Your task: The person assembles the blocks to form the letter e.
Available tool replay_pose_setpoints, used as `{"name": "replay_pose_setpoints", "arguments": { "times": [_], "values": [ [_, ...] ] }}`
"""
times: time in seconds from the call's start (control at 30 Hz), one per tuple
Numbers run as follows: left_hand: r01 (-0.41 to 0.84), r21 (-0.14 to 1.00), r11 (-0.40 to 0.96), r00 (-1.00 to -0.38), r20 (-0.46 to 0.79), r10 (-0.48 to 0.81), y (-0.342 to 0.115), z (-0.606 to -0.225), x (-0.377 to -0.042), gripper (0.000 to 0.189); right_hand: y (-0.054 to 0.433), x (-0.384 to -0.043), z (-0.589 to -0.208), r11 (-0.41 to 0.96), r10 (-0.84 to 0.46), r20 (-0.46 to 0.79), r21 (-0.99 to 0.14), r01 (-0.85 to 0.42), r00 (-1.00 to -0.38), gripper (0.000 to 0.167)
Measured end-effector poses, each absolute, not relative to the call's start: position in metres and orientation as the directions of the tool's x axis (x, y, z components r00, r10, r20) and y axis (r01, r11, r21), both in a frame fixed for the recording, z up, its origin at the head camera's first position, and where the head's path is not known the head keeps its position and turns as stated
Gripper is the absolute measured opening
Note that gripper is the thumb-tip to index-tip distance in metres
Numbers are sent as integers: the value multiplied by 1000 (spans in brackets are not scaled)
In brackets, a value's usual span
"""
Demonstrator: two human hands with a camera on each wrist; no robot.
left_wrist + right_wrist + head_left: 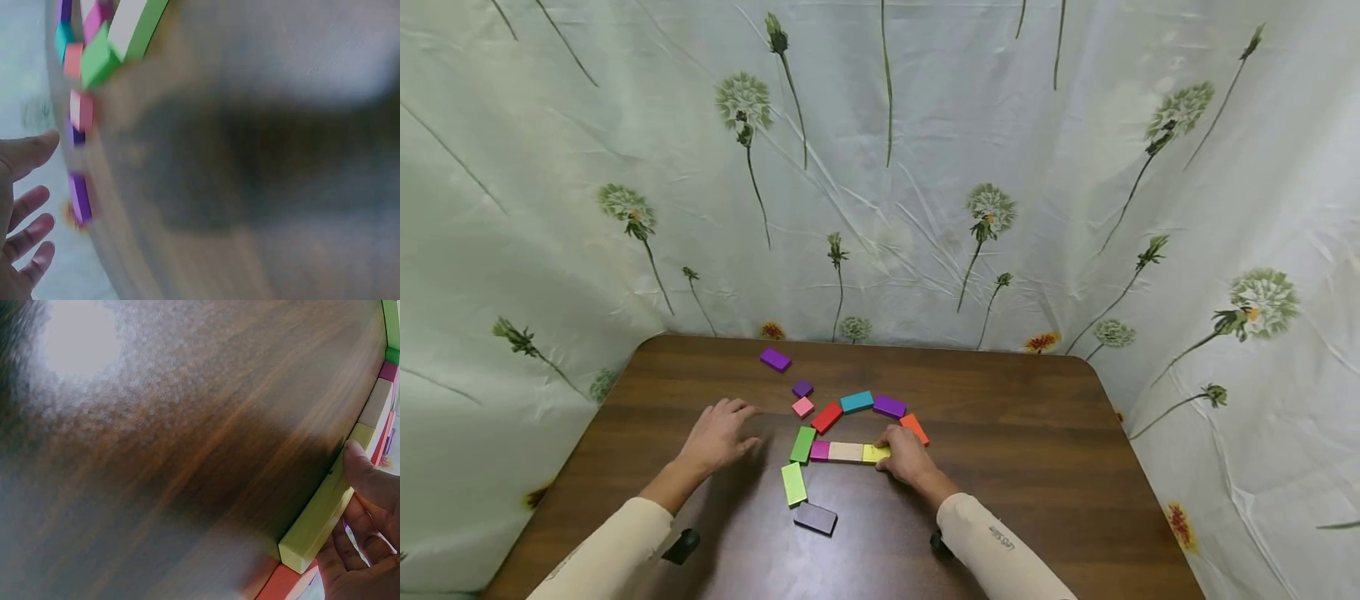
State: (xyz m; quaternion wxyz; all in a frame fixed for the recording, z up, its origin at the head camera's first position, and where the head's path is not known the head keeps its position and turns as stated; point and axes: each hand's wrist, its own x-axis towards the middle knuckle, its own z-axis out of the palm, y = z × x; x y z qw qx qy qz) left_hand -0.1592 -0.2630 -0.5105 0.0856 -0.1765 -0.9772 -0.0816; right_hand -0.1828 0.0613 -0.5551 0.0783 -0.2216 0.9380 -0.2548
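My right hand (912, 458) pinches a yellow block (322, 512), thumb on its near side and fingers behind. The block lies at the right end of a straight row, after a magenta block (820, 451) and a pale wood-coloured block (846, 452). Around this row curves an arc of green (802, 445), red (827, 417), teal (857, 402), purple (890, 406) and orange (915, 429) blocks. To the left, over the table, my left hand (721, 433) has its fingers spread and holds nothing; a small pink block (802, 407) is nearest to it.
A lime block (793, 484) and a greyish-violet block (816, 518) continue the curve towards me. Beyond the pink block lie a small dark purple block (802, 388) and a longer purple one (776, 359). A flowered curtain (910, 167) hangs behind the brown table (1037, 433).
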Motion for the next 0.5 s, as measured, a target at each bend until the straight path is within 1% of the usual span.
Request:
{"name": "replay_pose_setpoints", "arguments": {
  "times": [0.1,0.2,0.37,0.5],
  "values": [
    [316,148,937,-939,190,286,-275,-507,-176,44,61,-183,-556,766,-453,-34,-526,-369,-891,31],
    [274,174,946,-956,159,248,-284,-506,-194,45,61,-183,-556,768,-452,-27,-521,-374,-891,31],
    [213,217,953,-975,114,192,-290,-504,-223,48,61,-183,-556,778,-438,-35,-516,-359,-898,31],
    [143,293,945,-988,91,121,-285,-506,-244,52,60,-182,-556,785,-418,-69,-529,-322,-906,31]
  ]
}}
